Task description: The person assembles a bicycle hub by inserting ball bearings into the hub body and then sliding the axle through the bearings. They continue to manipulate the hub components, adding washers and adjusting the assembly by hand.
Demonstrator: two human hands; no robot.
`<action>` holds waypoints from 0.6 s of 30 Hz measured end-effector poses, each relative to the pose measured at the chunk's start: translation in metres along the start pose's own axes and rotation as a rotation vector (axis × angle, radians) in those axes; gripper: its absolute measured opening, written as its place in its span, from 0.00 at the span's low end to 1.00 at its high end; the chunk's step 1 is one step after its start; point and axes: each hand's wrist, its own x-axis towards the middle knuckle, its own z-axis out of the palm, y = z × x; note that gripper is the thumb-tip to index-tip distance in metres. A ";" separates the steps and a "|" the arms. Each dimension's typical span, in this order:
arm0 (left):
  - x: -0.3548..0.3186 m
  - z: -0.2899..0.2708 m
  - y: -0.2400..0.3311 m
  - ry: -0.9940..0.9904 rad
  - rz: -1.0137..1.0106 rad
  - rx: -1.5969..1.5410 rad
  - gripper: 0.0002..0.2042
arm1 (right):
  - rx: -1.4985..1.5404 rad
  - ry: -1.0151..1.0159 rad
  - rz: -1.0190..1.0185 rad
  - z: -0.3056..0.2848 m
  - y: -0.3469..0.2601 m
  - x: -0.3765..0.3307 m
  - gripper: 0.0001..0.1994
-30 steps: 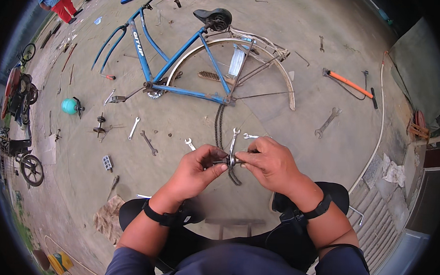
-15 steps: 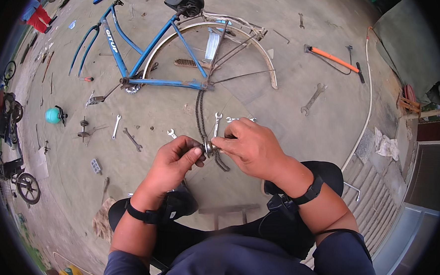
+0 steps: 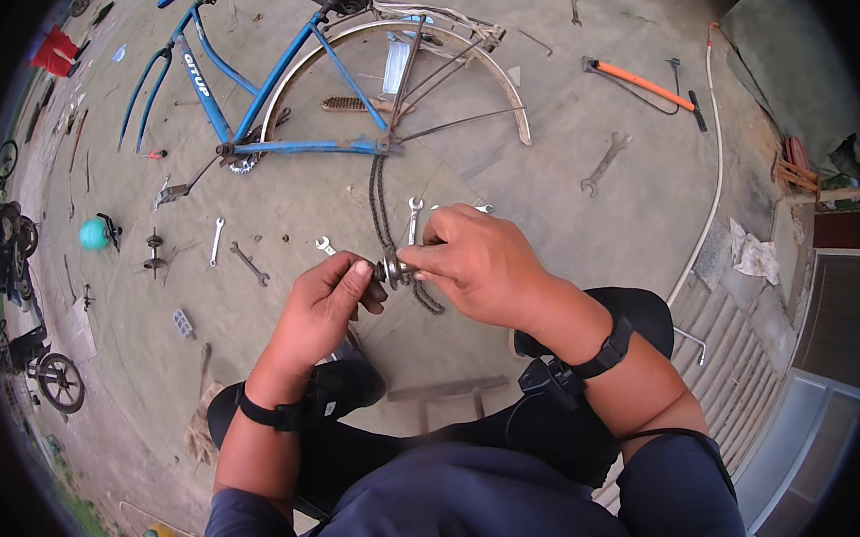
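Between my hands is a small metal bicycle hub [image 3: 394,271] with a shiny round flange. My left hand [image 3: 323,302] is closed, pinching the dark threaded end of the hub's axle between thumb and fingers. From the other side my right hand [image 3: 483,268] grips the hub with thumb and forefinger; its curled fingers hide part of it. Behind the hub a bicycle chain [image 3: 380,203] hangs in a loop from the rear of a blue bicycle frame [image 3: 294,77]. A combination wrench [image 3: 414,219] lies on the ground just beyond my right fingertips.
Loose wrenches [image 3: 217,242], a pedal [image 3: 183,324] and another hub with axle [image 3: 155,252] lie to the left. An orange hand pump [image 3: 644,85] and a large open-end wrench [image 3: 606,165] are at the right. A low stool-like frame [image 3: 448,388] stands between my knees.
Both hands have shifted slightly left in the picture with the hub, along with the whole scene as the view moved. The left thumb and fingers now sit further out along the axle.
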 end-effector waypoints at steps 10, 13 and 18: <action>-0.004 0.004 -0.003 0.038 0.209 0.171 0.07 | 0.093 0.010 -0.004 0.000 0.002 -0.001 0.15; -0.003 0.005 0.000 0.045 0.189 0.153 0.10 | 0.089 0.043 0.003 -0.001 0.001 -0.002 0.16; 0.000 -0.001 -0.004 -0.059 -0.051 -0.134 0.13 | -0.089 0.029 -0.032 -0.004 -0.007 0.001 0.17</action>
